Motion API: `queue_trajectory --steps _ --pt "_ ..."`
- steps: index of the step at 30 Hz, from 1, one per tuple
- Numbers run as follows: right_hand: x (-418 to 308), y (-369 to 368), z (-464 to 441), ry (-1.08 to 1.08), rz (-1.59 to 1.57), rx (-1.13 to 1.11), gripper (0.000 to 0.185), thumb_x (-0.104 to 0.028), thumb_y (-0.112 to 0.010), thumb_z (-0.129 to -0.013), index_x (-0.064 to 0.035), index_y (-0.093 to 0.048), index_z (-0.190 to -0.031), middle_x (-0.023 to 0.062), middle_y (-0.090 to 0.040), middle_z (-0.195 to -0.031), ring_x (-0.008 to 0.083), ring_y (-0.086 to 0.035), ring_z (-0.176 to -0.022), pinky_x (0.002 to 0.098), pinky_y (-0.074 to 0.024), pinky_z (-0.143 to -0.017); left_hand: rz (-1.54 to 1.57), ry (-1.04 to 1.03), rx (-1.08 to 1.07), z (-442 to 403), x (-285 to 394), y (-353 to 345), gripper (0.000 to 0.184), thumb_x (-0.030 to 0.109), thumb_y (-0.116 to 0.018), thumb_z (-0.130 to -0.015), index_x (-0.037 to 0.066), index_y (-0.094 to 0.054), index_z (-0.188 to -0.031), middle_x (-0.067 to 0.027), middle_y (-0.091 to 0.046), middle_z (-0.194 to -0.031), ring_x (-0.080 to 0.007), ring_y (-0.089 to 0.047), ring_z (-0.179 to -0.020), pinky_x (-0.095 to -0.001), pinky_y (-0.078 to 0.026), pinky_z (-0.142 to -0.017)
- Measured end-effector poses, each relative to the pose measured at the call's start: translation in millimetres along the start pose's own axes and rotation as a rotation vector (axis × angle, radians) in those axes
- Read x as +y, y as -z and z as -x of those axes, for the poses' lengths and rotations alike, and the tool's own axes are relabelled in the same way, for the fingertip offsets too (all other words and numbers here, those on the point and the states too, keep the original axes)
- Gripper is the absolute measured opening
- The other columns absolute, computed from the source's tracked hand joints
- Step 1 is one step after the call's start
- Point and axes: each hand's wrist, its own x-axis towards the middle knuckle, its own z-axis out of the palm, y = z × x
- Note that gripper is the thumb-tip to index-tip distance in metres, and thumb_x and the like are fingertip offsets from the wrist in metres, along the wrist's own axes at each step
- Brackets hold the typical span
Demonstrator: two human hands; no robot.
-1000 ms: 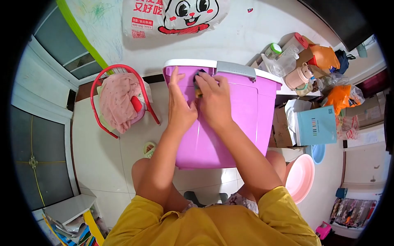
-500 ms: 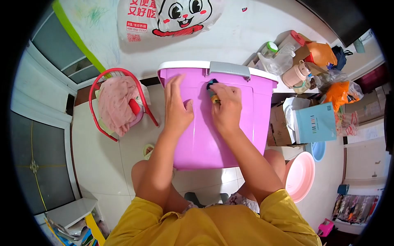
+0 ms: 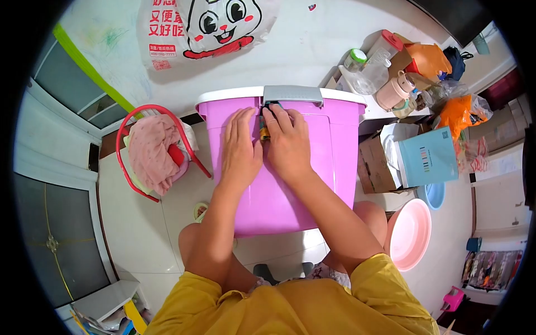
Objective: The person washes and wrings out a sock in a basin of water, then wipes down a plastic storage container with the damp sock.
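Note:
A purple plastic storage box [image 3: 279,206] sits in front of my knees, with a white rim and a grey latch [image 3: 293,95] along its far edge. My left hand [image 3: 240,148] rests on the box's purple face, its fingers stretched out. Just beside it, my right hand [image 3: 289,142] is curled over a small dark teal and gold object [image 3: 264,125] on the box, below the latch. The fingers mostly cover this object, and its kind does not show.
To the left, a red-framed small chair [image 3: 125,173] bears a pink cloth [image 3: 153,151]. A cardboard box [image 3: 373,164], a light-blue box [image 3: 429,159] and a pink basin [image 3: 410,234] stand to the right. A printed plastic bag [image 3: 167,33] lies beyond the storage box.
My right hand has moved left with the small object, closer to my left hand. The left hand's fingers lie flatter and closer together on the box. The view has shifted slightly.

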Motion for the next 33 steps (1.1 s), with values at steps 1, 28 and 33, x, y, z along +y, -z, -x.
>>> queue_trajectory --steps 1,28,33 --pt "1 1 0 -0.028 0.022 -0.010 0.049 -0.008 -0.065 -0.077 0.0014 -0.061 -0.125 0.0143 -0.057 -0.130 0.0354 -0.053 -0.112 0.0407 -0.0448 -0.096 -0.024 0.027 -0.008 0 1 -1 0.064 -0.008 -0.060 -0.077 0.003 -0.044 -0.138 -0.0194 -0.049 -0.138 -0.0377 -0.042 -0.132 -0.0451 -0.032 -0.113" --pt "17 7 1 -0.101 0.089 -0.034 0.052 -0.003 -0.067 -0.074 -0.0018 -0.061 -0.126 0.0101 -0.058 -0.131 0.0322 -0.053 -0.109 0.0383 -0.0453 -0.096 -0.070 0.056 -0.013 0 2 -5 0.054 -0.005 -0.064 -0.079 0.005 -0.048 -0.129 -0.0139 -0.054 -0.134 -0.0345 -0.044 -0.133 -0.0456 -0.033 -0.113" --pt "33 15 9 -0.239 0.099 0.017 0.051 0.001 -0.064 -0.075 -0.0040 -0.061 -0.126 0.0091 -0.060 -0.131 0.0345 -0.054 -0.106 0.0395 -0.0463 -0.095 -0.075 0.064 -0.015 0 4 -4 0.054 -0.005 -0.065 -0.079 0.005 -0.048 -0.129 -0.0137 -0.054 -0.135 -0.0344 -0.043 -0.133 -0.0452 -0.033 -0.113"
